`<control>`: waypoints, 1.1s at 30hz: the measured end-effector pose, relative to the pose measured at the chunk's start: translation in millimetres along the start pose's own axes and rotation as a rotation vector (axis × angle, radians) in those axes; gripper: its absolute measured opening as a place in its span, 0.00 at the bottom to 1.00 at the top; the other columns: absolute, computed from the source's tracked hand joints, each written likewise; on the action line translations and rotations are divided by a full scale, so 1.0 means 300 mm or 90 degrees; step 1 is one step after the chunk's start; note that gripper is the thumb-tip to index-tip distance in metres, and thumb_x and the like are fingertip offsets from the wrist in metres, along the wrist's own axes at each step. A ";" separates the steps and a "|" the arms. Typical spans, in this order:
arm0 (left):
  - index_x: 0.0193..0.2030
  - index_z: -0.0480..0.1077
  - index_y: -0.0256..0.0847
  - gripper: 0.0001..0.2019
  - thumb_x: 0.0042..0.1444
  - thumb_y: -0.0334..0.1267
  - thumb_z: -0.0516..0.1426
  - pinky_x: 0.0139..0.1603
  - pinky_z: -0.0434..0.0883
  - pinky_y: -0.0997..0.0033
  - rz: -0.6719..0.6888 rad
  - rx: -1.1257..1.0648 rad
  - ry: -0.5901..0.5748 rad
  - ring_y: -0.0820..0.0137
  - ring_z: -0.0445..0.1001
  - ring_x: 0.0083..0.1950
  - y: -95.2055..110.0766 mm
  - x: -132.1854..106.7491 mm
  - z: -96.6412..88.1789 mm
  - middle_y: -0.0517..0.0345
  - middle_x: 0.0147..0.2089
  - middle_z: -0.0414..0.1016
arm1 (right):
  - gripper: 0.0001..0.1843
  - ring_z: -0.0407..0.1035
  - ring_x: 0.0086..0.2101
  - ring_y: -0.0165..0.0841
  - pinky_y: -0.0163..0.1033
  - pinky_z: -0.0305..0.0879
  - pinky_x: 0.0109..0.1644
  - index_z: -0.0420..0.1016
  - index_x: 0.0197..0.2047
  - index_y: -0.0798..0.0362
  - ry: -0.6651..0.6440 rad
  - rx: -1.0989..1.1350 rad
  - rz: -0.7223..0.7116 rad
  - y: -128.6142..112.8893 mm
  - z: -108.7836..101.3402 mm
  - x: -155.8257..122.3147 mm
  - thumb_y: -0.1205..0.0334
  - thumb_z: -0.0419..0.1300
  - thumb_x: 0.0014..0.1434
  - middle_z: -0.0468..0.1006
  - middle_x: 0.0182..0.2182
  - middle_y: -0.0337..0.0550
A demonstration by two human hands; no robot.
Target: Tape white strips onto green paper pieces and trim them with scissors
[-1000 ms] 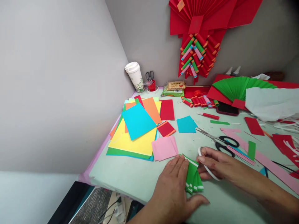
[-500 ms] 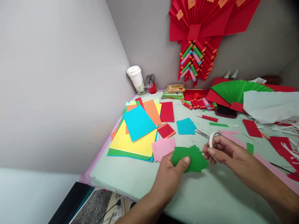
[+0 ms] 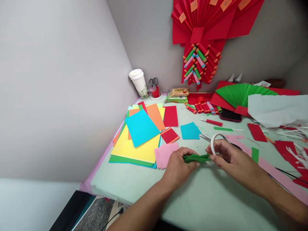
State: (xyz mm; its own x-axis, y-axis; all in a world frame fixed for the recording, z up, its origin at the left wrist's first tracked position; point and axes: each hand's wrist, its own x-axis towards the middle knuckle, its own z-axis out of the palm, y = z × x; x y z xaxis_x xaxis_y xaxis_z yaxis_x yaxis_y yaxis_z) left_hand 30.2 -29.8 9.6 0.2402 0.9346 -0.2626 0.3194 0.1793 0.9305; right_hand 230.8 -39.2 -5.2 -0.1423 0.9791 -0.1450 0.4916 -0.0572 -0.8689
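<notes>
Low over the table, my left hand (image 3: 178, 166) grips a small stack of green paper pieces (image 3: 196, 158), now seen nearly edge-on. My right hand (image 3: 232, 158) holds a white roll of tape (image 3: 212, 145), and its thumb and fingertips meet the right end of the green paper. Scissors (image 3: 205, 138) lie just behind that hand, their blades pointing left and their handles partly hidden. Pink paper squares (image 3: 165, 154) rest left of my left hand. Blue paper squares (image 3: 190, 131) are a little farther back.
Large coloured sheets (image 3: 134, 154) are piled at the left. A lidded paper cup (image 3: 140, 85) leans near the wall, with a small red pot (image 3: 156, 92) beside it. Rolled paper tubes (image 3: 202, 108), a red marker (image 3: 213, 122), a green paper fan (image 3: 243, 93) and red scraps (image 3: 286, 150) occupy the right.
The green stack has turned from facing up to almost edge-on. My right fingertips have come onto its right end, with the tape roll still in that hand. The view has shifted slightly.
</notes>
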 end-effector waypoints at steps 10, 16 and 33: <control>0.48 0.73 0.40 0.19 0.48 0.24 0.59 0.52 0.72 0.66 0.078 0.013 0.002 0.66 0.78 0.48 -0.018 -0.016 0.008 0.55 0.44 0.80 | 0.14 0.68 0.30 0.35 0.38 0.64 0.32 0.70 0.40 0.46 0.033 -0.017 0.037 -0.036 0.007 -0.020 0.45 0.55 0.64 0.75 0.34 0.39; 0.55 0.66 0.39 0.27 0.47 0.19 0.54 0.50 0.72 0.67 0.097 0.030 0.007 0.68 0.77 0.46 -0.023 -0.017 0.008 0.55 0.45 0.79 | 0.15 0.71 0.32 0.37 0.40 0.65 0.36 0.71 0.44 0.44 0.044 -0.023 0.042 -0.032 0.019 -0.016 0.43 0.53 0.65 0.76 0.34 0.38; 0.60 0.63 0.39 0.29 0.50 0.21 0.54 0.57 0.70 0.60 0.079 0.077 0.054 0.63 0.73 0.53 -0.011 -0.026 -0.001 0.48 0.52 0.74 | 0.16 0.77 0.34 0.40 0.41 0.71 0.38 0.76 0.44 0.45 0.019 0.082 0.112 -0.036 0.020 0.001 0.44 0.56 0.62 0.81 0.36 0.41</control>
State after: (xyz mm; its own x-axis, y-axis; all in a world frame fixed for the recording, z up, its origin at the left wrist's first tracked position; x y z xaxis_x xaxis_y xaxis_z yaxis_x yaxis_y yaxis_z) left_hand 27.0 -37.5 8.7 0.2078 0.9707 -0.1207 0.4012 0.0279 0.9156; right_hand 220.3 -39.6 1.3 -0.0371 0.9572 -0.2870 0.3920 -0.2503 -0.8853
